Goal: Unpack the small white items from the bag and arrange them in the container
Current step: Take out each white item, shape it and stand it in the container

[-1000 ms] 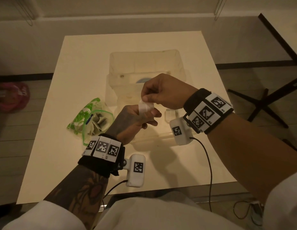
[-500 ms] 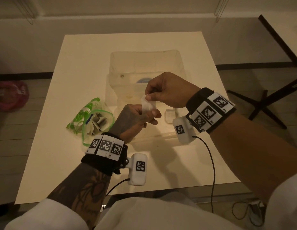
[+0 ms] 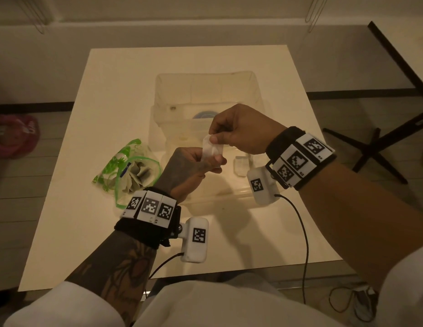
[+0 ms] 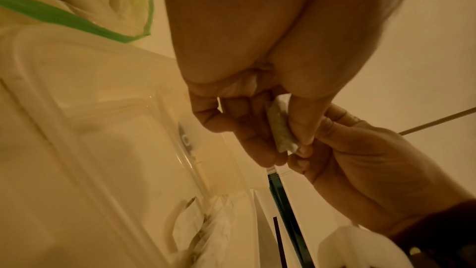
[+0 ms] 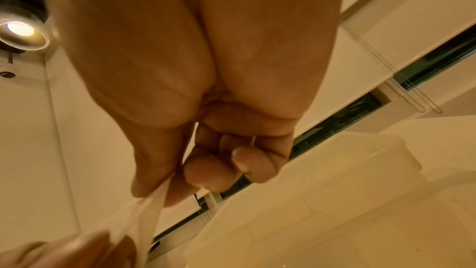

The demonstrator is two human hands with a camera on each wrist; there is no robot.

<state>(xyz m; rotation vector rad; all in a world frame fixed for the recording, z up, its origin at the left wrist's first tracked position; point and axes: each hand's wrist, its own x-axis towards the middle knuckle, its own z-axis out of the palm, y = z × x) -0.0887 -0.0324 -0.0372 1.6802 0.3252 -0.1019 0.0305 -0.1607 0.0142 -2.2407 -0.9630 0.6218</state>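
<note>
Both hands met above the near half of the clear container [image 3: 207, 90], which sat mid-table [image 3: 111, 90]. Left hand [image 3: 189, 168] held a small white item [image 3: 211, 149], a flat sachet, its fingers curled under and the thumb pressed on top; the left wrist view showed the thumb [image 4: 304, 121] clamping the sachet [image 4: 280, 129] edge-on. Right hand [image 3: 241, 128] pinched the sachet's upper edge between thumb and forefinger, the other fingers folded into the palm; the right wrist view showed the thin material [image 5: 144, 211] drawn taut below that pinch.

The bag [image 3: 127, 171], green-rimmed and open, lay left of the container, just beside its near corner, more pale items inside. Another small white piece [image 3: 241, 165] stood within the container, near its front wall, to the right of the hands.

Judgement: step in hand was passing or straightening one sachet before placing it. Best done with a light pinch at the edge only, so the contents were not crushed, and the left grip eased off before the right lowered it flat beside the piece already placed.
</note>
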